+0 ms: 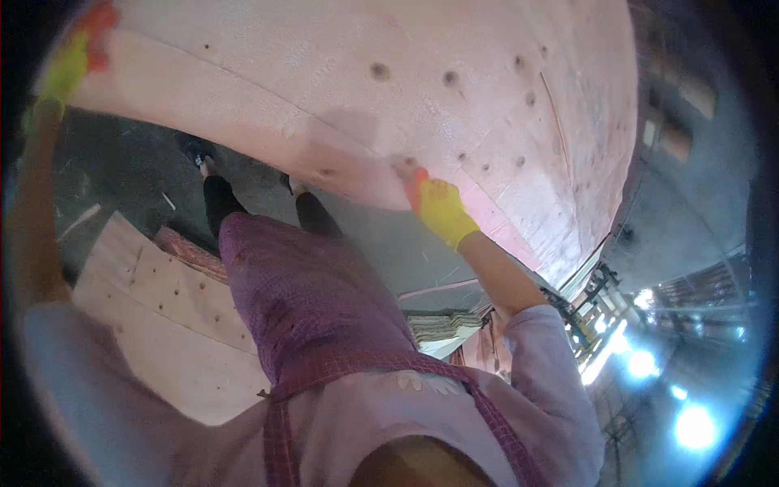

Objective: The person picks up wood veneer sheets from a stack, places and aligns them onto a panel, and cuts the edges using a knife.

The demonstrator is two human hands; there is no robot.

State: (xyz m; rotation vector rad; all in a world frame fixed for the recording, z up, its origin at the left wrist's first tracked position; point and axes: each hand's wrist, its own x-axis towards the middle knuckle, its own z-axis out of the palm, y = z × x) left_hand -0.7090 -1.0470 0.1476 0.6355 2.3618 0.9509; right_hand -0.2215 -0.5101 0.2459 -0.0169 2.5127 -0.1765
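A broad, pale pinkish wood veneer sheet (268, 49) with dark knots and long seams spreads before me. My right hand (445, 213), in a yellow glove with orange-red fingers, is closed on its near edge; the fingertips are partly blurred. Far off to the left, my left hand (71, 61) wears a matching glove and grips the sheet near its left end, its red fingers lying over the wood. That hand is smeared and close to the picture's rim. Both arms are stretched wide apart.
Another knotty veneer sheet (170, 312) lies low on my left, beside a reddish-brown piece (191, 253). A stack of thin sheets (442, 326) stands near my right side. Wood scraps (79, 221) lie on the dark floor (130, 162). Machine parts (596, 292) and bright lights are at right.
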